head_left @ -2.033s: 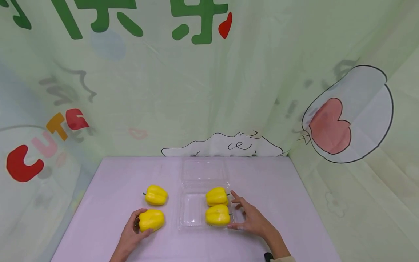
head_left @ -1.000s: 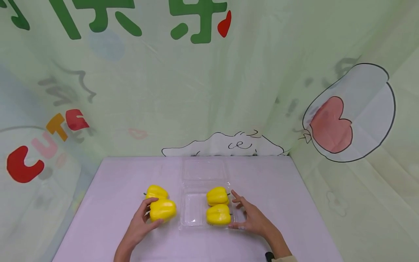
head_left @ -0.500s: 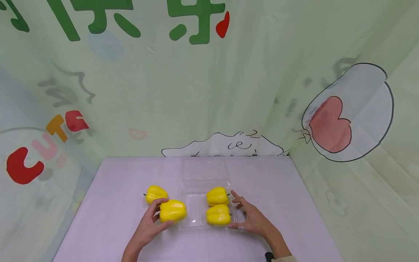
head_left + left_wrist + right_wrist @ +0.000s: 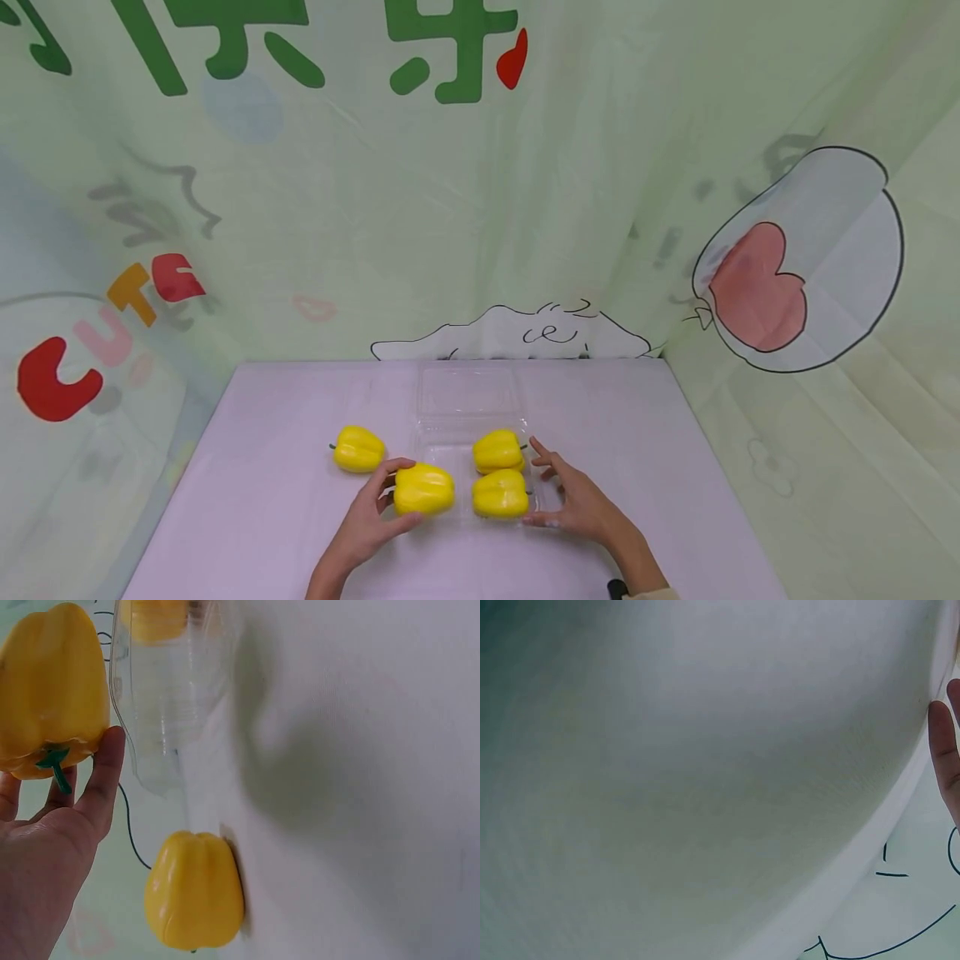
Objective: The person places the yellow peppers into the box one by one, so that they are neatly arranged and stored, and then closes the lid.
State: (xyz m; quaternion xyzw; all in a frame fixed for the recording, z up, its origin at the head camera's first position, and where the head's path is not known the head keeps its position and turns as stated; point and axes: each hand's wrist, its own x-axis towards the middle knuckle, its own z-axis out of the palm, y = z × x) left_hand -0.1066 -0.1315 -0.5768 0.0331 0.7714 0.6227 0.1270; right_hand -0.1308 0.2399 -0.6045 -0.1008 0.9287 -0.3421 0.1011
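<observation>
In the head view, my left hand (image 4: 367, 527) grips a yellow bell pepper (image 4: 424, 490), fingers behind it and thumb in front. The left wrist view shows this pepper (image 4: 56, 686) raised off the table, green stem toward the palm. It overlaps the left half of a clear plastic clamshell container (image 4: 468, 392), whose lid lies back. Inside, on the right, sit a rear pepper (image 4: 497, 451) and a front pepper (image 4: 500, 493), stems pointing right. My right hand (image 4: 581, 504) is at the container's right side with fingers spread; whether it touches the wall is hard to tell.
Another yellow pepper (image 4: 358, 450) lies on the pale table (image 4: 262, 467), left of the container. Printed curtains (image 4: 450, 208) rise along the back and both sides of the table.
My left hand has carried its pepper rightward, from beside the loose pepper to the left half of the container. The right hand and the peppers inside the container have stayed in place.
</observation>
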